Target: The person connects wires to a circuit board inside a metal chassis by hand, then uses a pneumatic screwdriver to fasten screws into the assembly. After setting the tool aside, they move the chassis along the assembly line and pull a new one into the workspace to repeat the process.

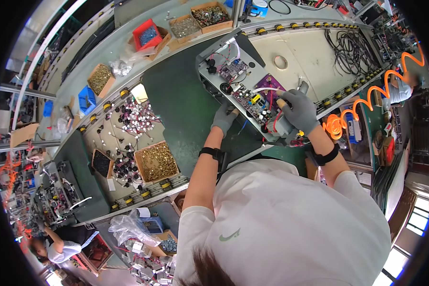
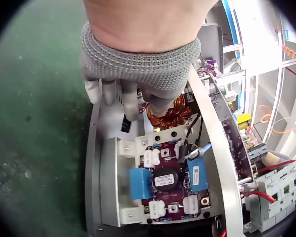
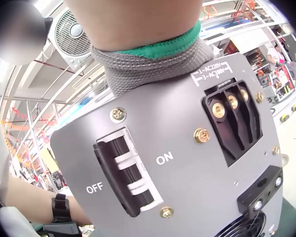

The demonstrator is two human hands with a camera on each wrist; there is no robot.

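Note:
An uncovered metal machine chassis (image 1: 247, 81) full of circuit boards lies at a slant over the dark green mat. My gloved left hand (image 1: 224, 118) grips its near side. Seen from the left wrist, that hand (image 2: 133, 79) reaches over the wall beside a copper coil (image 2: 170, 116), above a purple board (image 2: 172, 180) with blue blocks. At the right end, my gloved right hand (image 1: 300, 110) holds the end panel from above. That grey panel (image 3: 177, 173) carries a breaker switch (image 3: 128, 173) and a terminal block (image 3: 232, 116); the right fingers are hidden behind it.
A box of brass fittings (image 1: 157, 162) and loose connectors (image 1: 133, 117) sit left of the mat (image 1: 176, 90). Behind stand a red bin (image 1: 148, 35) and other part boxes. A tape roll (image 1: 280, 62), black cables (image 1: 352, 52) and an orange coiled hose (image 1: 336, 125) are at right.

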